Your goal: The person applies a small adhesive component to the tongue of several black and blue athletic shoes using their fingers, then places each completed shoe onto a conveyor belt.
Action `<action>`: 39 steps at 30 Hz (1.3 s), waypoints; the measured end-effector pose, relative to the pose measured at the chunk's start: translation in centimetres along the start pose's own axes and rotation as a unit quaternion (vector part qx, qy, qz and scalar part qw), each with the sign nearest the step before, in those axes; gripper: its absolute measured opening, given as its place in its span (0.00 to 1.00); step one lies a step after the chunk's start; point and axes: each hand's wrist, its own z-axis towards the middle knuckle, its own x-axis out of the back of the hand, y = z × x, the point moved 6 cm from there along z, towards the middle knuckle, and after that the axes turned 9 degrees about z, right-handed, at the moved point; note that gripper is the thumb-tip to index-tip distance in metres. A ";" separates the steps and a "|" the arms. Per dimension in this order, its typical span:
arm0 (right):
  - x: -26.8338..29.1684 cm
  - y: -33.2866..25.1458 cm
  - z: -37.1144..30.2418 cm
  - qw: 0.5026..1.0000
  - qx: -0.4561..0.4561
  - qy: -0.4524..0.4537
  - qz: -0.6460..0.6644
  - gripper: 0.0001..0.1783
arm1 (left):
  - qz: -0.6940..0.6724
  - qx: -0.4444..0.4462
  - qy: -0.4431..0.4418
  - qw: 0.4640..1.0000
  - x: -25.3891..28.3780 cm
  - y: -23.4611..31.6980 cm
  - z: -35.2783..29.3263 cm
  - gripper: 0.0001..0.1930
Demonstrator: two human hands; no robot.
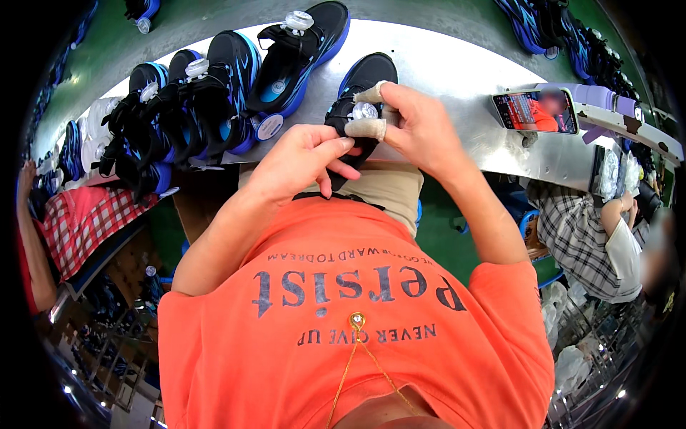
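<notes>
A black shoe (371, 69) with blue trim lies toe-away at the near edge of the metal table, in front of my body. On its upper sits a clear round dial (364, 111). My right hand (414, 121) has cloth covers on its thumb and finger, which close around the dial from the right. At the shoe's left side, my left hand (311, 159) has thumb and forefinger pinched together by the collar, other fingers bent below. What lies between those left fingertips is hidden, and the hands cover much of the shoe's opening.
Several similar shoes (232, 86) stand in a row on the metal table (457, 86) to my left. A phone (536, 112) leans on a stand at the right, beside a white rail (625, 123). Co-workers sit at both sides, one in a red checked garment (89, 222).
</notes>
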 end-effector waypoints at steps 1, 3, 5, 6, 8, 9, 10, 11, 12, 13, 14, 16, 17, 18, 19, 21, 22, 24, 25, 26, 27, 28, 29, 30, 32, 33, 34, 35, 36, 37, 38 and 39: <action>0.0 0.2 0.2 0.999 -0.007 -0.019 0.033 0.19 | -0.020 0.011 -0.006 1.000 0.0 0.1 -0.2 0.14; 0.2 -0.8 0.4 0.991 0.074 -0.037 0.103 0.18 | -0.041 0.012 0.004 0.999 0.0 -0.2 -0.3 0.14; -0.2 -0.6 0.5 0.984 0.112 -0.041 0.130 0.17 | -0.046 -0.011 0.036 0.998 -0.2 -0.8 0.0 0.14; -0.2 -0.4 0.4 0.993 0.072 -0.035 0.087 0.18 | -0.052 -0.009 0.038 0.998 -0.3 -0.7 -0.1 0.14; 0.0 -0.3 0.2 1.000 -0.007 -0.023 0.001 0.18 | -0.062 -0.004 0.043 0.997 -0.2 -0.5 -0.1 0.14; 0.1 -0.3 0.3 0.999 0.007 -0.032 0.008 0.17 | -0.059 -0.005 0.039 0.997 -0.3 -0.4 -0.1 0.14; 0.2 -0.5 0.3 0.998 0.044 -0.034 0.042 0.16 | -0.055 -0.005 0.035 0.998 -0.4 -0.4 -0.2 0.14; 0.2 -0.8 0.3 0.993 0.081 -0.036 0.076 0.16 | -0.051 -0.005 0.030 0.998 -0.5 -0.4 -0.2 0.14; 0.3 -1.0 0.4 0.986 0.117 -0.037 0.109 0.15 | -0.047 -0.004 0.025 0.999 -0.6 -0.4 -0.3 0.14; -0.1 -0.8 0.7 0.986 0.131 -0.036 0.100 0.17 | -0.051 -0.008 0.029 0.998 -0.6 -0.3 -0.3 0.14; -0.2 -0.6 0.7 0.992 0.102 -0.026 0.068 0.17 | -0.056 -0.006 0.028 0.998 -0.6 -0.4 -0.3 0.14; -0.4 -0.3 0.3 0.999 0.045 -0.009 0.004 0.18 | -0.065 -0.001 0.029 0.997 -0.5 -0.5 -0.2 0.15; -0.2 -0.5 0.4 0.998 0.025 -0.025 0.050 0.20 | -0.082 0.006 0.020 0.996 -0.5 -0.4 -0.3 0.15; 0.1 -0.8 0.6 0.996 0.034 -0.040 0.068 0.20 | -0.100 0.013 0.011 0.995 -0.5 -0.3 -0.3 0.15; 0.3 -1.0 0.8 0.994 0.042 -0.057 0.086 0.20 | -0.120 0.022 0.002 0.993 -0.5 -0.4 -0.4 0.16; 0.1 -1.0 0.9 0.987 0.065 -0.086 0.118 0.22 | -0.137 0.023 0.004 0.990 -0.3 -0.7 -0.5 0.16; 0.0 -0.8 0.9 0.988 0.068 -0.086 0.112 0.22 | -0.146 0.024 0.003 0.989 -0.3 -0.8 -0.5 0.17; -0.3 -0.3 0.8 0.988 0.075 -0.087 0.101 0.21 | -0.137 0.021 0.005 0.990 -0.5 -0.7 -0.3 0.17; -0.4 -0.1 0.6 0.993 0.067 -0.060 0.071 0.20 | -0.142 0.017 0.007 0.990 -0.6 -0.7 -0.3 0.17; -0.6 0.0 0.1 0.997 0.059 -0.033 0.041 0.20 | -0.147 0.013 0.010 0.989 -0.6 -0.7 -0.3 0.17; -0.5 0.0 0.0 0.999 0.050 -0.006 0.011 0.19 | -0.145 0.014 0.005 0.989 -0.6 -0.6 -0.4 0.17; -0.5 0.0 0.1 0.998 0.052 -0.023 0.029 0.19 | -0.144 0.015 0.000 0.989 -0.6 -0.6 -0.4 0.17; -0.1 0.0 0.5 0.997 0.054 -0.040 0.047 0.18 | -0.142 0.017 -0.005 0.990 -0.6 -0.6 -0.5 0.17; 0.2 -0.3 0.8 0.995 0.055 -0.057 0.065 0.18 | -0.140 0.019 -0.006 0.990 -0.6 -0.6 -0.5 0.17; 0.3 -1.2 1.2 0.988 0.075 -0.083 0.106 0.18 | -0.136 0.022 -0.005 0.990 -0.6 -0.6 -0.4 0.17; 0.2 -1.0 1.2 0.988 0.091 -0.075 0.101 0.18 | -0.148 0.018 0.003 0.989 -0.7 -0.6 -0.4 0.17; 0.1 -0.9 1.1 0.988 0.106 -0.067 0.095 0.18 | -0.162 0.014 0.010 0.987 -1.1 -0.6 -0.4 0.17; -0.3 -0.7 0.7 0.996 0.048 -0.054 0.047 0.18 | -0.175 0.011 0.018 0.984 -1.3 -0.6 -0.5 0.17; -0.6 -0.8 0.4 0.998 0.039 -0.022 0.038 0.18 | -0.180 0.014 0.019 0.983 -1.3 -0.7 -0.5 0.17; -1.0 -0.6 0.0 0.999 0.030 0.012 0.029 0.18 | -0.182 0.016 0.019 0.983 -1.3 -0.7 -0.5 0.17; -1.0 -0.4 -0.3 0.998 0.022 0.046 0.020 0.18 | -0.184 0.019 0.019 0.982 -1.2 -0.7 -0.5 0.17; -0.9 0.3 -0.2 0.998 0.000 0.029 0.049 0.19 | -0.194 0.017 0.002 0.981 -1.3 -0.5 -0.4 0.17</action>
